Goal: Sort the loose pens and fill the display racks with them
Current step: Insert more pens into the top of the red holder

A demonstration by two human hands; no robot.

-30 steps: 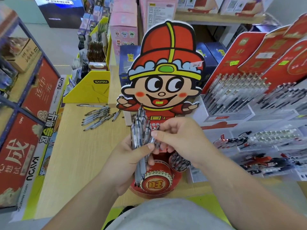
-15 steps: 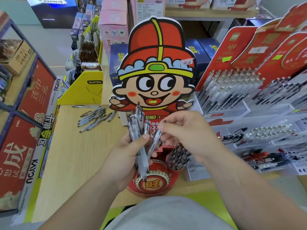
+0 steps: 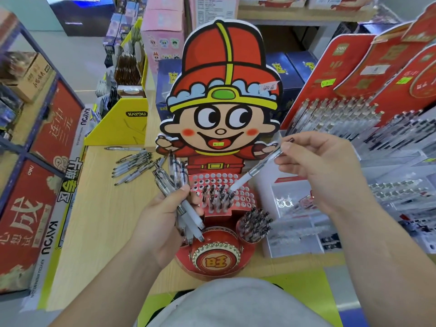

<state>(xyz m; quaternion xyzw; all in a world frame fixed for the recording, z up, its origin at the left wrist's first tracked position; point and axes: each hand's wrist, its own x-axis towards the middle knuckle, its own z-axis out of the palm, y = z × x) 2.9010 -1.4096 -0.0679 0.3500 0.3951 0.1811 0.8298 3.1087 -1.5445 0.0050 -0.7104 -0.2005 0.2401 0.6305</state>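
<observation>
pinching pen [image 3: 256, 171] top between right hand [image 3: 325, 171] fingers [image 3: 286, 146]

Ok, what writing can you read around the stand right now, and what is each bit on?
"KAYOU": yellow box.
"旺": red drum at the front of the cartoon stand.
"成": near red panel, left.
"连中三元": far red panel, left.
"deli": red rack card, right.
Too blurred to read: the tag on the hat and the green price sticker.
</observation>
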